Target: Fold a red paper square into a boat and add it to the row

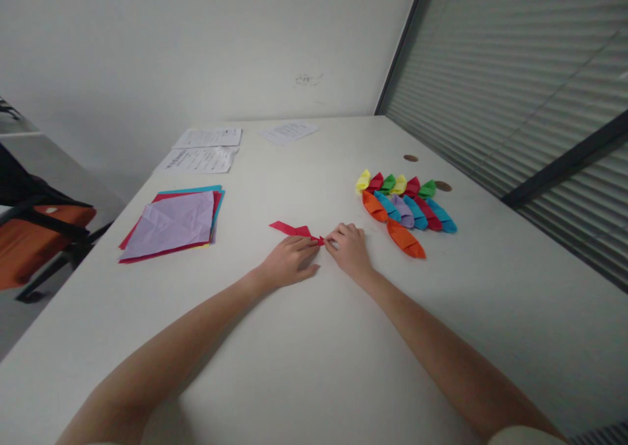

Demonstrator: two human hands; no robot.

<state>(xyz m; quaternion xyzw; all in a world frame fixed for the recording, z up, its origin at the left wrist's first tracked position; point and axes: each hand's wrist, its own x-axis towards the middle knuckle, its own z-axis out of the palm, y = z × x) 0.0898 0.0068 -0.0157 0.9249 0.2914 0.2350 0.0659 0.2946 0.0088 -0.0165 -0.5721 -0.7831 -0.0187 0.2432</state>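
Note:
A narrow folded piece of red paper (294,230) lies on the white table in front of me, its left end pointing away to the left. My left hand (292,260) rests over its right part, fingers flat on the paper and thumb stretched apart on the table. At the paper's right tip, the thumb and fingertips of my right hand (350,249) pinch the small red end. Both hands are close together, and the fingers cover part of the folds. Just right of my right hand lies a folded orange paper boat shape (405,238).
Several folded paper pieces in yellow, red, green, blue, purple and orange form two rows (401,203) at right. A stack of coloured sheets, purple sheet (171,226) on top, lies left. Printed pages (199,160) sit farther back. An orange chair (46,242) stands beyond the left edge.

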